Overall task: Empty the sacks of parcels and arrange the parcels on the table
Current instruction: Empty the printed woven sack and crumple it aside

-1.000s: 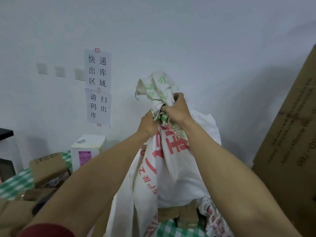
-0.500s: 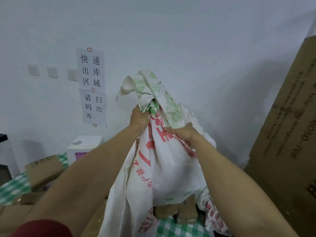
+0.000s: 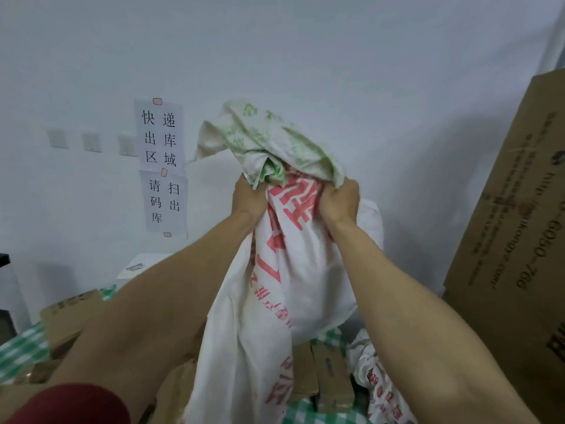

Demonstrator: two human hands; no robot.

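— What are your hands doing?
— My left hand (image 3: 249,198) and right hand (image 3: 339,203) are both clutching the bunched sack (image 3: 293,286), which is hanging at twelve o'clock over the worktop (image 3: 18,350).
— And the parcels (image 3: 331,371)?
— They are lying under it, at five o'clock.

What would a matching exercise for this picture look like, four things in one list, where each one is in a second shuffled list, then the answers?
Things
1. sack
2. paper signs
3. big cardboard box
4. brown parcels

Places
A. lying on the checked cloth, below the raised sack
B. taped to the wall
C. held up, gripped near its top by the left hand and the right hand
D. at the far right edge of the view

Pairs: 1-C, 2-B, 3-D, 4-A
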